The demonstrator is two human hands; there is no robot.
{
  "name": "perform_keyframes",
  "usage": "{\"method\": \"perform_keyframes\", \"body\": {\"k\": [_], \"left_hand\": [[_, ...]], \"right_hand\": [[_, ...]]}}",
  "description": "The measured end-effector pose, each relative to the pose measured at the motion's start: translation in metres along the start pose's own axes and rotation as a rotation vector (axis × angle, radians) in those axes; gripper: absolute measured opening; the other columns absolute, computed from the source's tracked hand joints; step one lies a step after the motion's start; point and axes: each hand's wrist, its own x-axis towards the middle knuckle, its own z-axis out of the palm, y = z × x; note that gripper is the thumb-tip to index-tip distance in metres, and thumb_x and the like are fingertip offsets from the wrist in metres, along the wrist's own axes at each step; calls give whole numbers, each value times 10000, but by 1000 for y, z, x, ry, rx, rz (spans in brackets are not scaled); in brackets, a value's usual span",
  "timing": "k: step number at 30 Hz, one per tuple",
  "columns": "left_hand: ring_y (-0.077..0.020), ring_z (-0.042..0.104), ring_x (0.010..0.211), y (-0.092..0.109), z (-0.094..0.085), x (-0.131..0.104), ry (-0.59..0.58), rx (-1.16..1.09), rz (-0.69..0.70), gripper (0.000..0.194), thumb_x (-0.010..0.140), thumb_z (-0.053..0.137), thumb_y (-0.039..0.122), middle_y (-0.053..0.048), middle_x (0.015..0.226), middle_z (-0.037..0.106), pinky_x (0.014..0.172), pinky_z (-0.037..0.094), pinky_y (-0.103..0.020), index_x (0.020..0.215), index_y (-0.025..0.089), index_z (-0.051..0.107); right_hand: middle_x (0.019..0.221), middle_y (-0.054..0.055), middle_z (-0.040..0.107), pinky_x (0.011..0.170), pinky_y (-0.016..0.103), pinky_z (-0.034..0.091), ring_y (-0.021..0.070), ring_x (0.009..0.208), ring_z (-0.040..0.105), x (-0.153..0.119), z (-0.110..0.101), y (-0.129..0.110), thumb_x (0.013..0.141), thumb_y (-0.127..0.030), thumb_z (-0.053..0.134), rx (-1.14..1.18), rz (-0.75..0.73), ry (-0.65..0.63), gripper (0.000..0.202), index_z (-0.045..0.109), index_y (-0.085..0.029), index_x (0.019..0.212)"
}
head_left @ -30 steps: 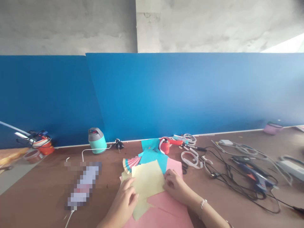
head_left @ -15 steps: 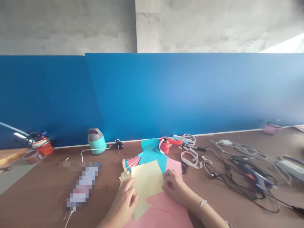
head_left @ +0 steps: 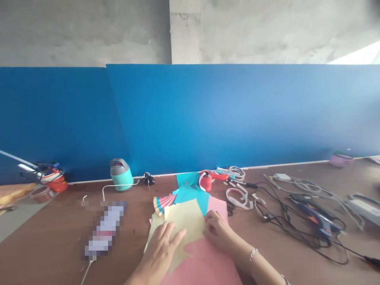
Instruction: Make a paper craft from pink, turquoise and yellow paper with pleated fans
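My left hand [head_left: 162, 247] lies on the left part of a pale yellow sheet of paper [head_left: 188, 217], palm down with thumb and fingers apart. My right hand [head_left: 218, 231] has its fingers curled together at that sheet's right edge, seemingly pinching it. Pink paper [head_left: 204, 263] with a cut edge lies below and to the right of the yellow sheet. Blue paper [head_left: 191, 196] sticks out behind it. A pleated fan of pink, blue and yellow paper [head_left: 163, 202] rests at its upper left.
A red tape dispenser [head_left: 206, 181] stands behind the papers. To the right are cables [head_left: 285, 215] and a dark blue tool [head_left: 316, 219]. To the left are a pixelated device [head_left: 107, 229], keys [head_left: 147, 179] and a turquoise container [head_left: 121, 176]. A blue partition [head_left: 190, 118] closes off the back.
My left hand has slid slightly right over the yellow paper and its fingers have spread from a more curled pose. My right hand has stayed at the sheet's right edge.
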Motion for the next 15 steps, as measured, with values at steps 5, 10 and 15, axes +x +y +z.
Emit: {"method": "perform_keyframes", "body": {"k": [5,10,15], "left_hand": [[-182,531,886,9,-10,9,-178,-14,101,424,806,466,11,-24,950,539,748,479,-265,1107,296,554],[-178,534,885,12,-7,10,-246,8,138,363,851,459,51,-30,979,552,728,466,-247,1137,263,529],[-183,530,841,12,6,7,-188,90,151,394,848,454,48,-31,920,548,690,459,-256,1178,256,503]], "right_hand": [[847,40,527,766,314,423,184,841,491,-1,-1,-1,673,-99,513,-4,-21,-8,172,422,-195,565],[849,33,521,762,296,418,176,844,492,-1,-1,1,687,-98,512,-13,-25,1,154,439,-191,589],[840,41,533,767,311,425,188,835,502,-1,-4,-2,690,-105,506,-93,-12,-29,123,466,-193,613]]}}
